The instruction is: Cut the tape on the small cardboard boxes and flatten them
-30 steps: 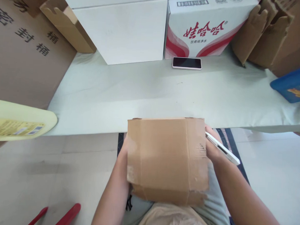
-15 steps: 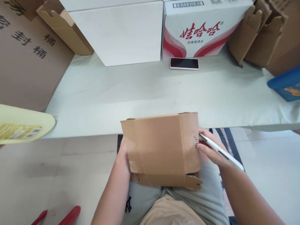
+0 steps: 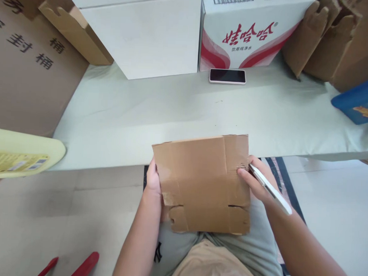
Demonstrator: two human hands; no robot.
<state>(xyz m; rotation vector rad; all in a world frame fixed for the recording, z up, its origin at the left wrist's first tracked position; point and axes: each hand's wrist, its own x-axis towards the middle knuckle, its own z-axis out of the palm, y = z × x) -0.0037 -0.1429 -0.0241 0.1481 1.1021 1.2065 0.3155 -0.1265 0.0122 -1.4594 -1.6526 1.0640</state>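
Observation:
A brown cardboard piece (image 3: 202, 175), creased with side flaps and slots like an unfolded box, is held up over my lap. My left hand (image 3: 153, 178) grips its left edge, with most fingers hidden behind it. At the right edge my right hand (image 3: 256, 178) pinches the cardboard, thumb on the front face beside a scuffed, torn spot. That same hand also holds a slim white utility knife (image 3: 272, 191), its metal end toward the cardboard and its body lying back over my wrist.
Ahead stands a cloth-covered table (image 3: 136, 120). On it are a white box (image 3: 142, 40), a red-and-white water carton (image 3: 244, 39), a phone (image 3: 227, 76), large cardboard boxes (image 3: 26, 80) and a blue container (image 3: 358, 102). A pale yellow bottle (image 3: 23, 154) juts in at left.
The cardboard has tipped flatter toward me, so its lower flaps now show spread out. My right thumb has moved further onto its face, and my left hand shows more at the edge.

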